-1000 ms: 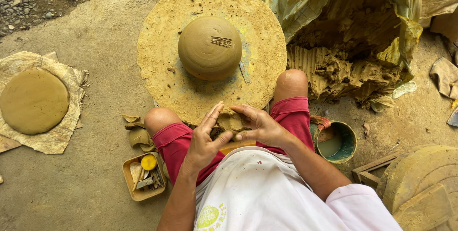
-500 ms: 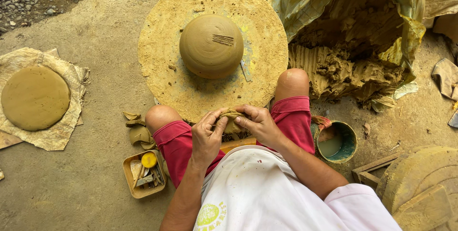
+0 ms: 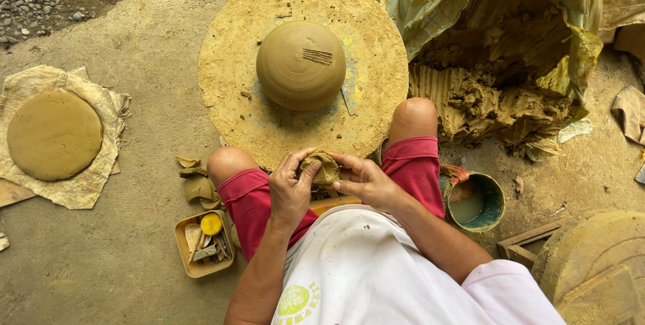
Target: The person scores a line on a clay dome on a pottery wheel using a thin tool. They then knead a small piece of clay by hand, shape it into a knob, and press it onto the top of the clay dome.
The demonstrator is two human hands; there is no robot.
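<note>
I sit on the ground with my knees against a round clay-crusted wheel (image 3: 376, 50). A domed clay form (image 3: 300, 64) with a small scored patch rests upside down at the wheel's centre. Between my knees, at the wheel's near rim, both hands squeeze one small lump of clay (image 3: 321, 168). My left hand (image 3: 290, 189) curls over the lump's left side with the thumb pressing on top. My right hand (image 3: 363, 179) grips it from the right, fingers wrapped round it.
A flat clay disc (image 3: 54, 134) lies on sacking at left. Clay scraps (image 3: 195, 180) and a small tray of tools (image 3: 203, 243) sit by my left knee. A teal water pot (image 3: 476, 201) stands at right. A big clay heap (image 3: 497, 97) in plastic sheeting fills the upper right.
My left hand, open and flat a second ago, has closed its fingers over the lump. Both hands have drawn tighter together around the clay. The wheel and dome look unchanged.
</note>
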